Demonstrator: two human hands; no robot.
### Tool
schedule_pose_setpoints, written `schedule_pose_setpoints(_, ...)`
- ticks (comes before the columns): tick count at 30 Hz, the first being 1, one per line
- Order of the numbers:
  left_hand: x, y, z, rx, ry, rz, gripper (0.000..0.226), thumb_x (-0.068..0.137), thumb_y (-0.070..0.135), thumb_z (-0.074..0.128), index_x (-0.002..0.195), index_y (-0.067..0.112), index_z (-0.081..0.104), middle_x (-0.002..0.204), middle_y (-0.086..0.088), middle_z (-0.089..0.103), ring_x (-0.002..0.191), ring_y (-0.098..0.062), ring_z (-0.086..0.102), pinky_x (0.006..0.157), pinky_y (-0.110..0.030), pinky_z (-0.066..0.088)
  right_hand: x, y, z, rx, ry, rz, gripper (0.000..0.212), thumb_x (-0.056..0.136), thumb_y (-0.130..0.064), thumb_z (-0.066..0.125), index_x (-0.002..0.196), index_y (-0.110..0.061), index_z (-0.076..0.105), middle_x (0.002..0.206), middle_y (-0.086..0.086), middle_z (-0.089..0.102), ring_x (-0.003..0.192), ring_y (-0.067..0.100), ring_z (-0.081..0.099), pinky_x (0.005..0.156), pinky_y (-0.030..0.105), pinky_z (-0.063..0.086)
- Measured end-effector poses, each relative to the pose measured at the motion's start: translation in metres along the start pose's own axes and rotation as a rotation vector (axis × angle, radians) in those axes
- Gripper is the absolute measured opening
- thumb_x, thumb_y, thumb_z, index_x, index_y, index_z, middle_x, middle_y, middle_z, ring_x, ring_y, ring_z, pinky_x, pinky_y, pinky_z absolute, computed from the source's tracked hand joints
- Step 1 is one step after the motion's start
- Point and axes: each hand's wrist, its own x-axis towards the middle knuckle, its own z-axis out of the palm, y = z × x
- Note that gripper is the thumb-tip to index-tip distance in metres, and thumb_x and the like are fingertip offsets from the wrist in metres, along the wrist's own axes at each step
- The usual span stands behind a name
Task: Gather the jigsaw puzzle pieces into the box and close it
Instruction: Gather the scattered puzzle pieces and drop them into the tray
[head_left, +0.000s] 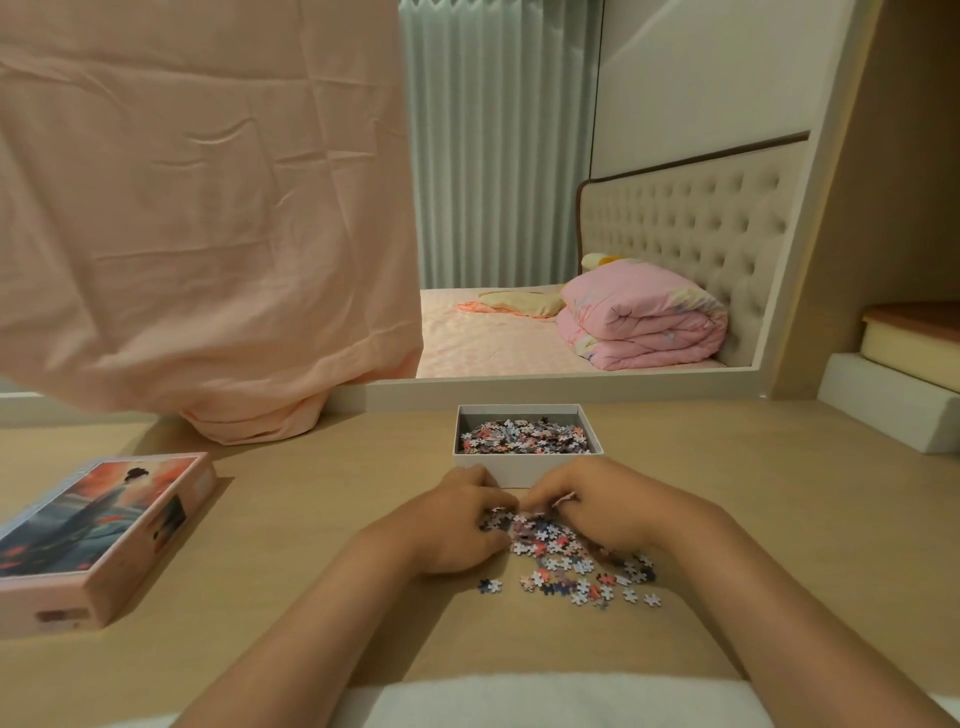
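My left hand (457, 525) and right hand (608, 512) lie on the desk (311, 545) with fingers curled inward, fingertips nearly meeting, cupped around a mound of loose puzzle pieces (566, 561); whether any piece is actually pinched I cannot tell. More pieces are scattered toward 5 o'clock of my hands. At 12 o'clock, just beyond my fingers, stands the open white box (527, 460), already partly filled with pieces. Its lid (98, 525), printed with a figure against a red sky, rests well apart at 9 o'clock. A peach cloth (208, 208) hangs at 10 o'clock.
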Motion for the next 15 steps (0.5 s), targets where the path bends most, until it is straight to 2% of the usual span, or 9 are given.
schedule_pose_setpoints(2,0.001,0.000,-0.003,-0.031,0.004,-0.008,0.058,0.089,0.053,0.056,0.143,0.036,0.044,0.130,0.011,0.040,0.124,-0.012,0.040,0.107,-0.035,0.036,-0.007,0.004,-0.008,0.042,0.029,0.009,0.047,0.092,-0.013,0.052,0.107,-0.055,0.068,0.122,-0.013,0.067,0.088,0.015,0.070,0.082,0.037,0.060)
schedule_pose_setpoints(4,-0.001,-0.002,-0.008,-0.027,-0.045,-0.040,0.074,0.082,0.065,0.057,0.146,0.035,0.037,0.132,0.011,0.037,0.122,-0.012,0.041,0.106,-0.036,0.037,-0.013,0.009,-0.017,0.040,0.011,0.052,0.039,0.088,-0.026,0.067,0.120,-0.048,0.064,0.130,-0.011,0.062,0.104,0.009,0.066,0.095,0.036,0.054)
schedule_pose_setpoints(7,-0.007,-0.006,-0.010,0.082,-0.105,-0.088,0.088,0.071,0.077,0.055,0.146,0.036,0.035,0.134,0.011,0.032,0.126,-0.010,0.034,0.108,-0.039,0.036,-0.022,0.013,-0.025,-0.096,-0.118,0.177,0.082,0.072,-0.046,0.084,0.144,-0.034,0.047,0.148,-0.008,0.047,0.127,0.015,0.052,0.107,0.037,0.043)
schedule_pose_setpoints(9,-0.007,-0.005,-0.006,0.101,-0.051,-0.073,0.075,0.079,0.069,0.056,0.143,0.034,0.042,0.129,0.010,0.036,0.125,-0.011,0.036,0.107,-0.038,0.037,-0.024,0.010,-0.025,-0.171,-0.195,0.239,0.100,0.065,-0.057,0.084,0.150,-0.029,0.039,0.149,-0.006,0.043,0.131,0.020,0.048,0.107,0.038,0.041)
schedule_pose_setpoints(10,-0.006,-0.004,-0.003,0.085,-0.006,-0.053,0.065,0.084,0.063,0.057,0.141,0.033,0.046,0.125,0.009,0.039,0.121,-0.012,0.039,0.105,-0.036,0.038,-0.023,0.009,-0.022,-0.190,-0.204,0.235,0.101,0.066,-0.060,0.082,0.151,-0.027,0.038,0.144,-0.007,0.047,0.127,0.020,0.050,0.104,0.036,0.042)
schedule_pose_setpoints(12,-0.002,-0.001,0.002,0.042,0.067,-0.002,0.049,0.090,0.051,0.059,0.135,0.032,0.055,0.115,0.010,0.043,0.106,-0.010,0.045,0.097,-0.030,0.041,-0.020,0.007,-0.016,-0.173,-0.175,0.187,0.089,0.075,-0.055,0.079,0.149,-0.023,0.041,0.128,-0.010,0.056,0.115,0.019,0.054,0.096,0.033,0.044)
schedule_pose_setpoints(15,0.001,0.005,0.004,-0.003,0.108,0.079,0.034,0.092,0.038,0.063,0.125,0.032,0.064,0.107,0.011,0.049,0.090,-0.005,0.049,0.085,-0.021,0.040,-0.014,0.003,-0.006,-0.094,-0.097,0.122,0.065,0.083,-0.041,0.076,0.142,-0.025,0.052,0.134,-0.005,0.060,0.116,0.015,0.058,0.101,0.034,0.047)
